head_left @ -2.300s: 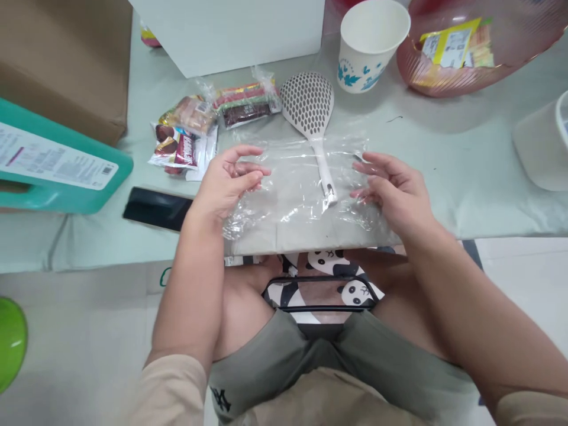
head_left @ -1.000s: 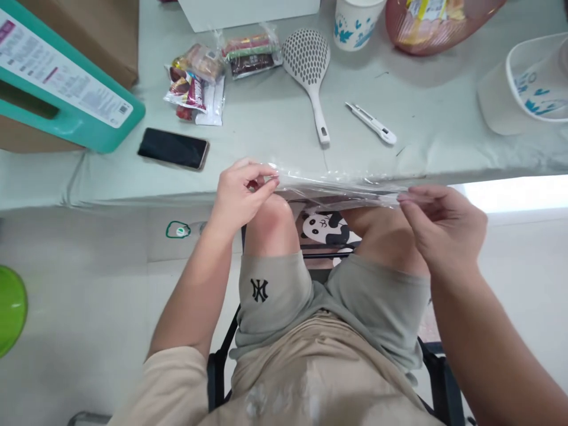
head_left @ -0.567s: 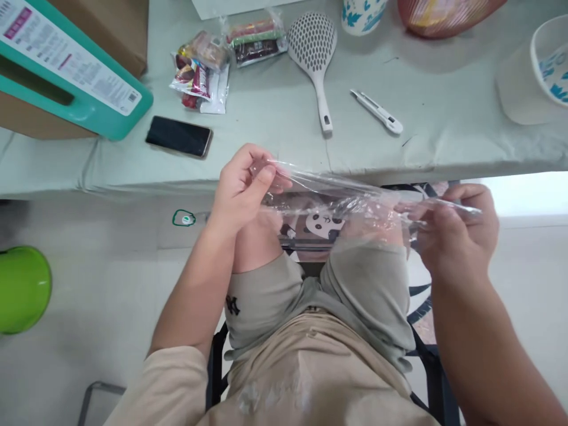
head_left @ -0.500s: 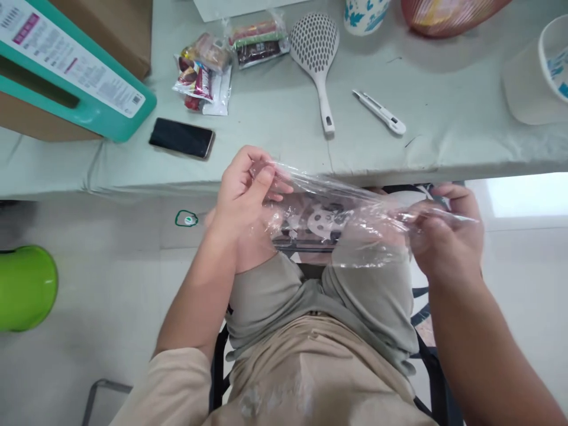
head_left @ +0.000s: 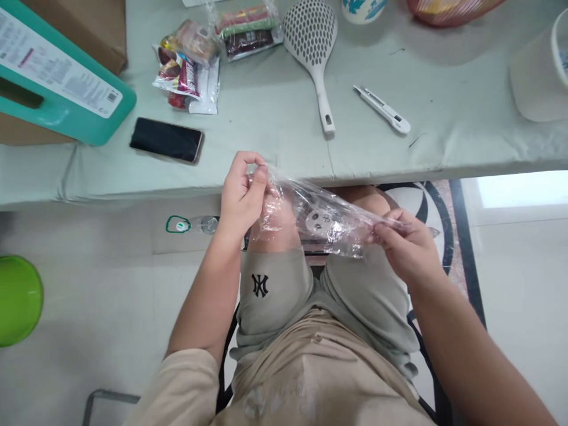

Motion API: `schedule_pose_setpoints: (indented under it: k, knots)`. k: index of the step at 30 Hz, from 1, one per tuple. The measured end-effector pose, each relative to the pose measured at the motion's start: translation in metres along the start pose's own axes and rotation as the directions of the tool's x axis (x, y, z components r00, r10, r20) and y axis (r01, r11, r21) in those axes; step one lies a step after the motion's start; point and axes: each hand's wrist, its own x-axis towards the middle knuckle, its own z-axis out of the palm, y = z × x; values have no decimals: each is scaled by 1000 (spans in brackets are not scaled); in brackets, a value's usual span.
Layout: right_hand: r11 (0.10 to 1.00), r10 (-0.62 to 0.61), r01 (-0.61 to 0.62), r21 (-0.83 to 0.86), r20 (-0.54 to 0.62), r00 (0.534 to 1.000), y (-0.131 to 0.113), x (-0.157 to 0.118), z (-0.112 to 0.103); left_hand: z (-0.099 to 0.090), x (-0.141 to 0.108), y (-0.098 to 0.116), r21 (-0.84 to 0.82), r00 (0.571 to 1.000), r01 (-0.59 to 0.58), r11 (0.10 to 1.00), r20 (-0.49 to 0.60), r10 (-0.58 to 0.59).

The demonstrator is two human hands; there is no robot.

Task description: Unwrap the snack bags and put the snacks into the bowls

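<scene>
A clear plastic bag [head_left: 319, 222] with a panda print is stretched over my lap, just off the table's front edge. My left hand [head_left: 244, 192] pinches its upper left corner between thumb and fingers. On the other side, my right hand [head_left: 410, 242] grips the bag's gathered right end, thumb on top. The film is see-through and creased, with my knees showing behind it. Beyond the bag on the table lie a white slotted strainer spoon [head_left: 313, 44] and a white utility knife [head_left: 382, 110]. A black phone [head_left: 167, 140] rests to the left.
Several wrapped snacks [head_left: 190, 65] lie behind the phone. A teal box [head_left: 84, 89] stands at the left, and a white bin [head_left: 539, 77] at the right. A patterned cup [head_left: 362, 9] and a reddish bowl [head_left: 448, 12] are at the back. A green bucket [head_left: 20, 302] is on the floor.
My right hand has moved left and slightly down, closer to my left hand, so the bag spans a shorter width. Both hands keep hold. The camera view has shifted a little.
</scene>
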Motion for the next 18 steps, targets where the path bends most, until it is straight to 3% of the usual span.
schedule_pose_setpoints:
  k: [3, 5, 7, 10, 13, 18]
  knots:
    - [998, -17, 27, 59, -157, 987, -7, 7, -1, -3, -1, -4, 21, 997, 58, 998, 54, -59]
    - [990, -17, 46, 136, -203, 979, -10, 12, -1, -4, -2, -7, -6, 994, 93, 996, 56, -93]
    - [976, 18, 19, 218, -166, 986, -9, 14, 1, -3, -2, -11, -51, 994, 108, 993, 27, -107]
    - [948, 154, -143, 285, -16, 988, -3, 11, 6, -1, 0, -16, -92, 992, 125, 988, 4, -125]
    - [939, 256, -264, 219, 62, 965, 3, 7, 10, 1, 2, -16, -108, 990, 142, 984, 23, -140]
    - [988, 125, -121, 94, -43, 991, 3, 8, 10, -5, 6, -17, -269, 968, 204, 941, -89, -236]
